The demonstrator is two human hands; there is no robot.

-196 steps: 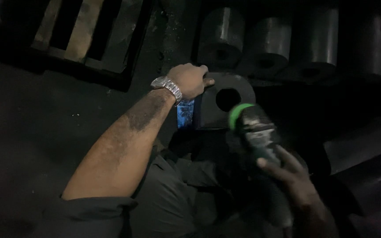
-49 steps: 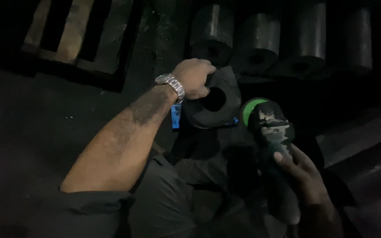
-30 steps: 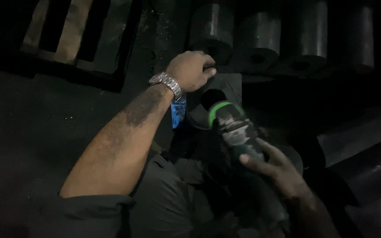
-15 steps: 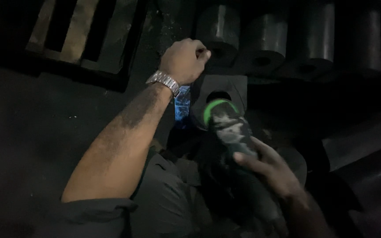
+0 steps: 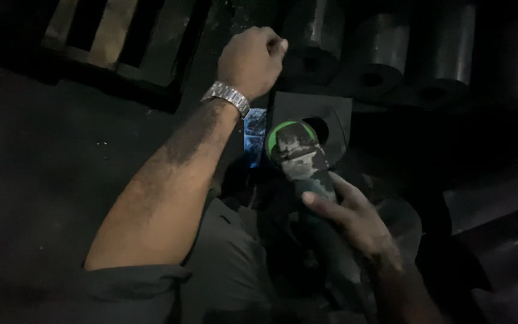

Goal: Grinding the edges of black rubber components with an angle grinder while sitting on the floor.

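A dark square metal block (image 5: 331,114) with a round hole stands on the floor in front of me. My left hand (image 5: 250,60), with a metal watch on the wrist, grips the block's upper left corner. My right hand (image 5: 355,219) holds a dark angle grinder (image 5: 301,159) with a green ring at its head. The grinder's head rests against the block's left face, just beside the hole. A small blue object (image 5: 254,135) shows under my left wrist.
Several dark metal cylinders with centre holes (image 5: 385,57) lie in a row behind the block. A slatted wooden pallet (image 5: 121,45) sits at the upper left. More dark bars (image 5: 499,198) lie at the right. The scene is very dim.
My right hand has brought the grinder from the right of the block leftward onto its face. My left hand has shifted up to the block's top corner.
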